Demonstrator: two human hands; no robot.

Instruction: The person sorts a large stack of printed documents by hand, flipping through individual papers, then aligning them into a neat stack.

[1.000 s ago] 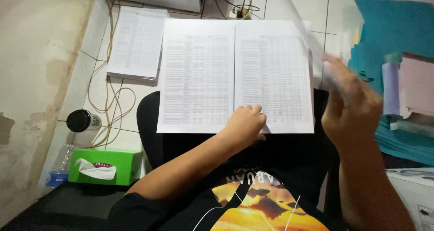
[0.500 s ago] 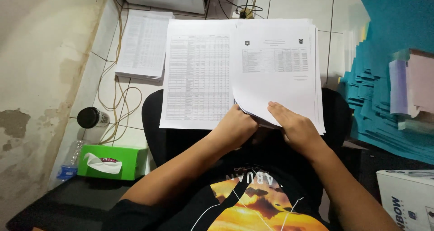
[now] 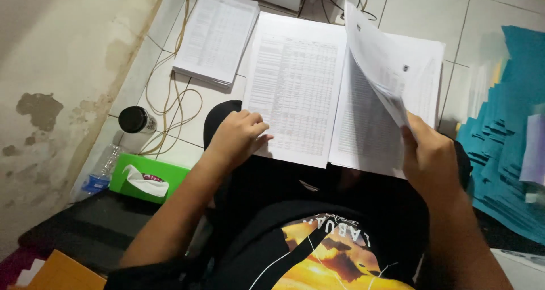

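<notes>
The right hand [image 3: 432, 156] pinched a printed sheet [image 3: 379, 68] by its lower edge and had swung it up off the right-hand stack [image 3: 420, 91], so that the page stood tilted in the air; half a second earlier that same hand lay low over the pile, fingers curled on a sheet flat against it, and a second earlier it was raised with another page. The lift put one more page in mid-turn, a sign that the leafing through the pile was under way rather than finished. The left hand [image 3: 237, 136] stayed where it had been, fingers bent and pressing the lower left corner of the left-hand stack [image 3: 295, 91], holding nothing. Both stacks, printed with dense tables, lay side by side and touching across the person's lap, their far edges reaching out over the tiled floor [image 3: 414, 11]. Beyond the left stack's far corner a third pile of printed pages [image 3: 218, 34] sat apart on the tiles, beside a run of loose cables [image 3: 170, 91]. Near the wall on the left stood a dark round lid [image 3: 133, 119], a plastic bottle [image 3: 101, 170] and a green tissue box [image 3: 149, 177], the box just beside the person's left forearm. Along the right edge of the floor a fanned heap of blue folders [image 3: 505, 153] rose, well clear of the lifted sheet
</notes>
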